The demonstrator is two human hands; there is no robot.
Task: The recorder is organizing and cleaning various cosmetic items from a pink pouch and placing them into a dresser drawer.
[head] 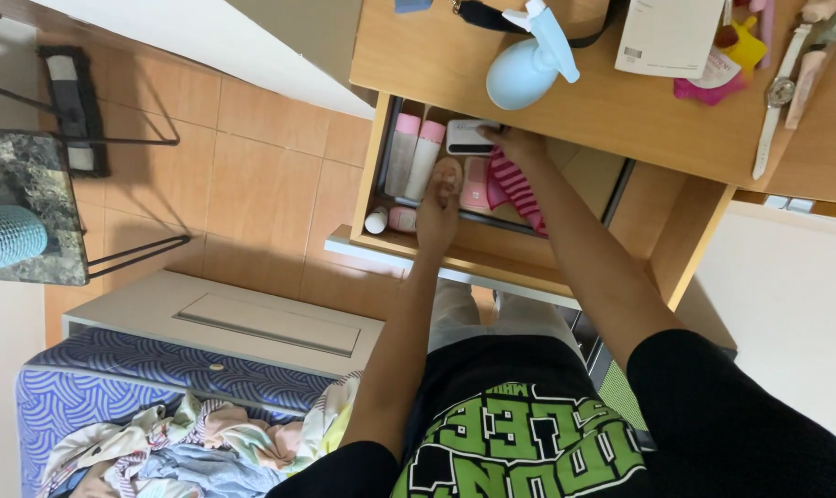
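Both reaching into the open wooden drawer (374,166): left hand (437,210) fingering a round tan compact (447,171), right hand (515,144) pinching a pink striped cloth (518,189) beside two pink-capped bottles (413,152).

home bedroom: bed (114,387), toiletry drawer (455,184)

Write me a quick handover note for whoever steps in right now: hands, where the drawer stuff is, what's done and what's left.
Left hand: in the open drawer, fingertips on a small tan oval item; grip unclear.
Right hand: deeper in the drawer, touching a white rectangular case, beside a pink striped cloth.
Placed: two pink-capped bottles lie at the drawer's left side.
Left: spray bottle, papers and a wristwatch sit on the desktop; drawer is open.
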